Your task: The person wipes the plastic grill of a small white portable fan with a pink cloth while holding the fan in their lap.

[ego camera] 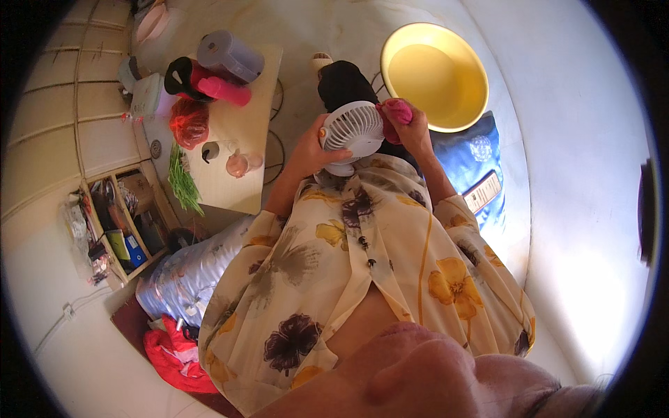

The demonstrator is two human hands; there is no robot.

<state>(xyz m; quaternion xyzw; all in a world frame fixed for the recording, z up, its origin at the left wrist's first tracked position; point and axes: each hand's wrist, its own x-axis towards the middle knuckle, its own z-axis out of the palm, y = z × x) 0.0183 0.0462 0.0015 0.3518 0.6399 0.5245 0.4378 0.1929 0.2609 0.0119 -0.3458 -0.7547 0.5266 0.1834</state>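
Note:
My left hand [312, 151] grips a small white fan [358, 128] by its round housing, low in front of my body. The fan has a slatted grille, and a small orange spot shows at its left edge beside my fingers. In my right hand [417, 135] is a bunched pink cloth [400, 111], held close to the right rim of the fan. Part of the cloth hangs below my fingers. Whether the cloth touches the grille cannot be made out. The fan's base is partly hidden near my shirt [355, 209].
A yellow basin [465, 57] stands ahead on the right, beside a blue cushion [454, 151] bearing a flat printed object [482, 192]. On the left table [230, 193] are a pink bottle [225, 90], a red plastic bag [189, 128], green stalks [183, 180] and a glass cup [238, 165].

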